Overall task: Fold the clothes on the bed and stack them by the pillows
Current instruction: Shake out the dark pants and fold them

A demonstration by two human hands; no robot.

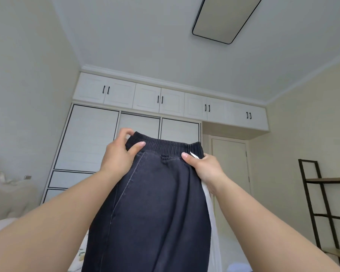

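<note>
Dark trousers (155, 203) hang before me, raised above the bed (0, 228); my left hand (120, 156) and right hand (204, 167) each pinch the waistband's ends. Folding hasn't begun, I judge; no stack or pillows are in view.

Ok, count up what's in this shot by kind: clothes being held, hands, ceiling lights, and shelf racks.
Dark navy trousers, held up by the waistband: 1
Hands: 2, left hand and right hand, each gripping the waistband
Ceiling light: 1
Black metal shelf rack: 1
Total: 5
</note>
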